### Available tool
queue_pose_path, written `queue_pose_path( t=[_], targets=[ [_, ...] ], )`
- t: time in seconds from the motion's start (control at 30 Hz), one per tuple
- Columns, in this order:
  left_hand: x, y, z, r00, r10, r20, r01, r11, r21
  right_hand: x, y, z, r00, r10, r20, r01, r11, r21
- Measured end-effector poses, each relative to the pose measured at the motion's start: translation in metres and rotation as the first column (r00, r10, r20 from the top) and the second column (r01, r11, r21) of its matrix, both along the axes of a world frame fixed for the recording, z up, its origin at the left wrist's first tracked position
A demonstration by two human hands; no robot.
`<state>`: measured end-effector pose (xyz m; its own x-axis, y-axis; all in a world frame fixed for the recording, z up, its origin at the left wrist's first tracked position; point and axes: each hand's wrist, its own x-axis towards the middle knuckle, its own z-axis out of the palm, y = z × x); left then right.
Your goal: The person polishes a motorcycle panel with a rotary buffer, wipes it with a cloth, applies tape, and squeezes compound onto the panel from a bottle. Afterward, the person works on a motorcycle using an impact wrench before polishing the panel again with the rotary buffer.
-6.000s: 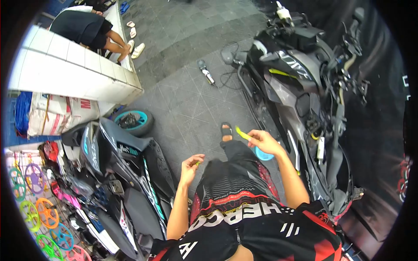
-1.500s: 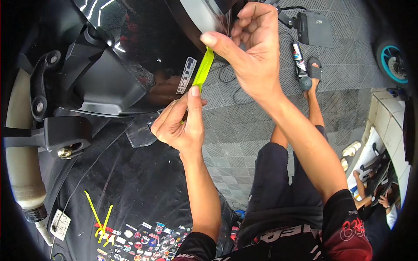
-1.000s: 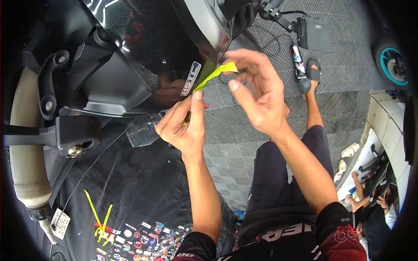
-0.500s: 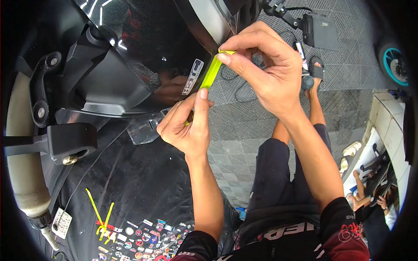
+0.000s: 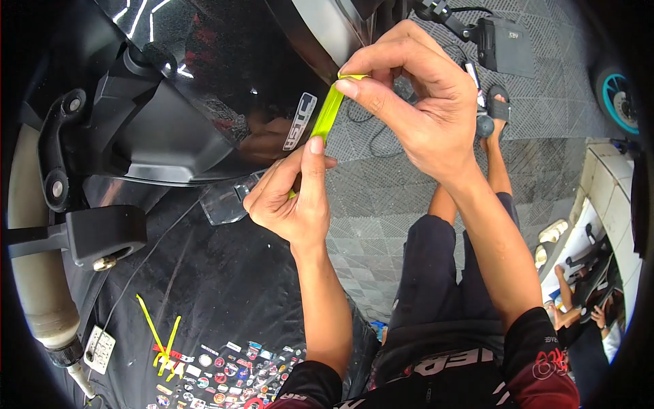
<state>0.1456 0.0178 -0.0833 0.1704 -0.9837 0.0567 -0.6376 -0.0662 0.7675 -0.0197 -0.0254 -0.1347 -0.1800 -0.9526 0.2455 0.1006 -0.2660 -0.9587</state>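
Note:
Between my two hands stretches a neon-yellow strip of tape [image 5: 329,111]. My left hand [image 5: 293,201] is closed, pinching its lower end between thumb and fingers. Higher up, the thumb and index finger of my right hand [image 5: 429,102] grip the other end, where a short bit bends over. The strip lies close along the edge of a glossy black motorcycle panel [image 5: 225,61]; whether it touches the panel I cannot tell. Beside it on the panel is a narrow sticker with lettering [image 5: 300,121].
Several yellow tape strips [image 5: 162,344] and many small stickers [image 5: 231,371] lie on a black cover [image 5: 218,293]. A fork tube [image 5: 44,293] and a power strip [image 5: 99,349] are at left. Other people [image 5: 579,307] and a teal-rimmed wheel [image 5: 616,99] are at right.
Both hands keep their pinch on the tape. My right hand has shifted very slightly up, and the whole view has moved a little.

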Motion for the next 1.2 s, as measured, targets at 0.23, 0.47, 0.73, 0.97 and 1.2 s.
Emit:
queue_pose_path(
  t=[0.23,0.47,0.73,0.97,1.2],
  targets=[
    [0.0,-0.001,0.0,1.0,0.009,-0.012,-0.009,1.0,0.002,0.002,0.0,-0.001,1.0,-0.012,0.006,0.012,1.0,-0.01],
    [-0.002,-0.002,-0.004,0.999,0.034,0.019,-0.033,0.998,-0.048,0.008,-0.001,-0.011,0.999,-0.019,0.036,0.021,0.999,-0.028],
    [-0.002,-0.001,-0.007,0.999,0.039,0.009,-0.038,0.997,-0.073,0.045,-0.004,-0.033,0.873,-0.16,0.461,0.121,0.986,0.114],
    [-0.001,-0.001,-0.008,0.998,0.061,-0.019,-0.062,0.995,-0.078,0.068,0.007,-0.009,0.689,-0.21,0.693,-0.023,0.95,0.31],
    [0.001,0.0,-0.013,0.997,0.08,0.009,-0.078,0.988,-0.132,0.061,0.011,-0.002,0.556,-0.174,0.813,-0.162,0.936,0.312]
  ],
)
